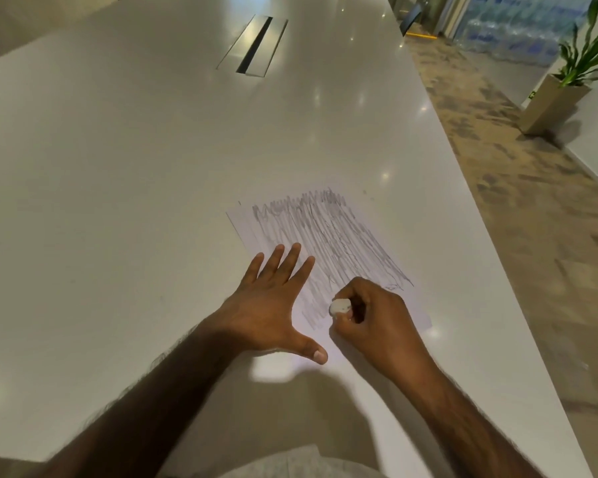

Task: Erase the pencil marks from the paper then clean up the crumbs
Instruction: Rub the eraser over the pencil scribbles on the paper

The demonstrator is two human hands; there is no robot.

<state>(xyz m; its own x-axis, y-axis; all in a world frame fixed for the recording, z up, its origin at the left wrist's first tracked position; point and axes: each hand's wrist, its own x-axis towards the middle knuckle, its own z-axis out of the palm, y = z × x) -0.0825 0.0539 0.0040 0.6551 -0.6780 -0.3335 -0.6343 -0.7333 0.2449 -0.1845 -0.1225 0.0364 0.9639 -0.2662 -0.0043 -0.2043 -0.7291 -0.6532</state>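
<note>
Paper (325, 236), covered in grey pencil scribble, lies on the white table (118, 167); the left hand (270, 305) presses it flat with fingers spread, the right hand (373, 315) grips a white eraser (340, 307) against it.

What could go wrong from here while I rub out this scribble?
The thin white paper sheet is pinned only at its near left part by the flat left hand; hard strokes with the small white eraser in the right hand might crumple or tear the free far end. The sheet also lies near the white table's right edge, so crumbs may fall off.
</note>
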